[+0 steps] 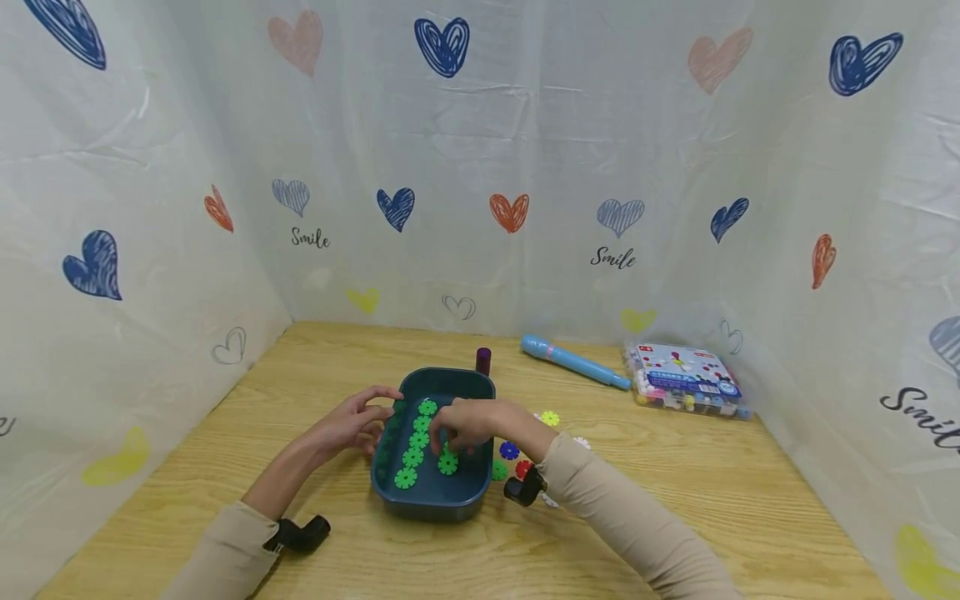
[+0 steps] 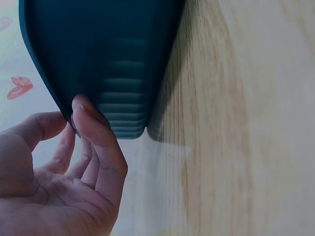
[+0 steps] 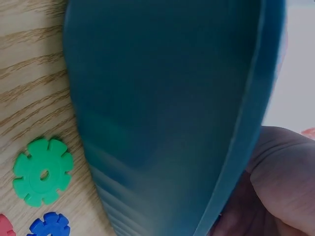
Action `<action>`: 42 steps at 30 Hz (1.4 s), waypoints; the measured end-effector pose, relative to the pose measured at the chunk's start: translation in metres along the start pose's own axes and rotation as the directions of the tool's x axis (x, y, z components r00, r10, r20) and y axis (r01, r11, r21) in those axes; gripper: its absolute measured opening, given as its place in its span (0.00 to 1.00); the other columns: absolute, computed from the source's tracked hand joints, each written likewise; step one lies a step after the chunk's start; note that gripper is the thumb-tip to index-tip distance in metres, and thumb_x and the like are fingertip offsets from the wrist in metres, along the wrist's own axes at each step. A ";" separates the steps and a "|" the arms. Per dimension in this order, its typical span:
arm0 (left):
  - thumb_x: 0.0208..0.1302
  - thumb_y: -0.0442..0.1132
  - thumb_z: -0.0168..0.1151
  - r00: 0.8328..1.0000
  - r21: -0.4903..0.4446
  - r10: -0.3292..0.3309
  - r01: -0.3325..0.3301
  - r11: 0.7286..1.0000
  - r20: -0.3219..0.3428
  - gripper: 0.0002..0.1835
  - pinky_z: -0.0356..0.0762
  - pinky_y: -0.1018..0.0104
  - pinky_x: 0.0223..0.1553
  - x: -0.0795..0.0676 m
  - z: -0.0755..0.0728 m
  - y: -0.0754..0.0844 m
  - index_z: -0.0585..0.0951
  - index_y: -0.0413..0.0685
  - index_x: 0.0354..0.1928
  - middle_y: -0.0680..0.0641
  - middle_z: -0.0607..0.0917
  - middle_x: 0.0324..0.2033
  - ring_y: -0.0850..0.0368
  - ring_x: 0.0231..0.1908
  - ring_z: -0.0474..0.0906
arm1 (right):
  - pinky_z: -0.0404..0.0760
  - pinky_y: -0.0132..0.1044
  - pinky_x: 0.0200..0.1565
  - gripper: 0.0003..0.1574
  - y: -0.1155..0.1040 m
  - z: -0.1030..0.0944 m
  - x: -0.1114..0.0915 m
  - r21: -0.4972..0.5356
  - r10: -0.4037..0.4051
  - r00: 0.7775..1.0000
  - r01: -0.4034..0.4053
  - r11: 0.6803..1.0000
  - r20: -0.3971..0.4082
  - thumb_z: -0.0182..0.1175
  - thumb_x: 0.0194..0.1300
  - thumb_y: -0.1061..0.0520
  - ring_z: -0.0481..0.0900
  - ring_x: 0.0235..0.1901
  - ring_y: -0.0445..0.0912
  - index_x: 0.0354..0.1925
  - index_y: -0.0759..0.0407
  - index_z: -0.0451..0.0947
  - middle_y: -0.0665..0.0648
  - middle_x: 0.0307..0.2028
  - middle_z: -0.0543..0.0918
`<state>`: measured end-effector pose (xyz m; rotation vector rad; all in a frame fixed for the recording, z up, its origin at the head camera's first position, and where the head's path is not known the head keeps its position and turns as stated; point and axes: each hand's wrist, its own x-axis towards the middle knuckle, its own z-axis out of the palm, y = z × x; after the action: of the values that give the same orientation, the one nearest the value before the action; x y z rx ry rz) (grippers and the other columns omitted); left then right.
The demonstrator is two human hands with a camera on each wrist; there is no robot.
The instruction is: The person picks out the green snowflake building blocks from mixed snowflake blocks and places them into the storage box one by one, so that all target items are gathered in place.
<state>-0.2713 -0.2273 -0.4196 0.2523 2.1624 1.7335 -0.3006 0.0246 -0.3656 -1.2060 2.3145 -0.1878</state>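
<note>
Resting relaxed against the tub, left hand; right hand pinches a green disc inside.

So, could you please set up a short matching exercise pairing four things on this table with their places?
Things:
1. green discs
2. blue pen
3. clear box
4. left hand

Places:
A. far right of the table
B. inside the teal tray
C. against the tray's left rim
D. lying between tray and box

Pairs: 1-B, 2-D, 3-A, 4-C
</note>
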 end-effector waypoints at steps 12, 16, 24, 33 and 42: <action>0.73 0.46 0.55 1.000 0.000 0.007 -0.007 1.000 0.012 0.28 0.79 0.66 0.28 0.001 0.001 0.004 0.62 0.47 0.70 0.53 0.79 0.27 0.59 0.26 0.75 | 0.80 0.27 0.28 0.13 0.004 -0.013 -0.023 0.012 -0.023 0.994 0.024 1.000 -0.111 0.54 0.71 0.64 0.82 0.26 0.42 0.48 0.55 0.83 0.56 0.40 0.86; 0.73 0.46 0.55 1.000 -0.001 0.001 -0.001 1.000 0.000 0.27 0.79 0.67 0.27 0.000 0.001 0.003 0.63 0.47 0.69 0.52 0.79 0.28 0.58 0.25 0.75 | 0.78 0.25 0.31 0.11 0.009 -0.016 -0.039 -0.045 -0.082 0.977 0.074 0.996 -0.197 0.55 0.72 0.59 0.82 0.29 0.40 0.47 0.57 0.83 0.56 0.41 0.87; 0.74 0.45 0.54 1.000 0.017 -0.002 0.003 1.000 -0.013 0.25 0.78 0.67 0.26 -0.004 0.000 0.002 0.64 0.48 0.69 0.51 0.79 0.32 0.57 0.26 0.76 | 0.79 0.27 0.30 0.07 0.027 -0.011 -0.076 0.035 -0.070 0.949 0.085 0.996 -0.308 0.57 0.72 0.56 0.83 0.27 0.44 0.43 0.54 0.81 0.55 0.36 0.86; 0.73 0.46 0.55 1.000 0.017 0.005 -0.005 1.000 -0.008 0.28 0.79 0.67 0.26 -0.002 0.001 0.003 0.63 0.47 0.69 0.51 0.80 0.32 0.57 0.26 0.77 | 0.77 0.27 0.30 0.06 0.046 0.005 -0.098 0.014 -0.037 0.921 0.046 0.999 -0.388 0.60 0.69 0.56 0.80 0.24 0.39 0.40 0.55 0.83 0.52 0.31 0.86; 0.73 0.46 0.55 0.999 0.009 -0.013 0.014 1.000 -0.041 0.24 0.78 0.66 0.27 0.000 0.002 -0.002 0.66 0.51 0.67 0.51 0.77 0.32 0.57 0.26 0.76 | 0.78 0.25 0.31 0.08 0.060 0.027 -0.096 0.044 -0.038 0.907 0.062 0.997 -0.420 0.64 0.66 0.56 0.80 0.28 0.39 0.41 0.58 0.84 0.50 0.31 0.86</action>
<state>-0.2708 -0.2260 -0.4220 0.2060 2.1964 1.7361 -0.2851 0.1392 -0.3734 -1.2983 2.6183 -0.5791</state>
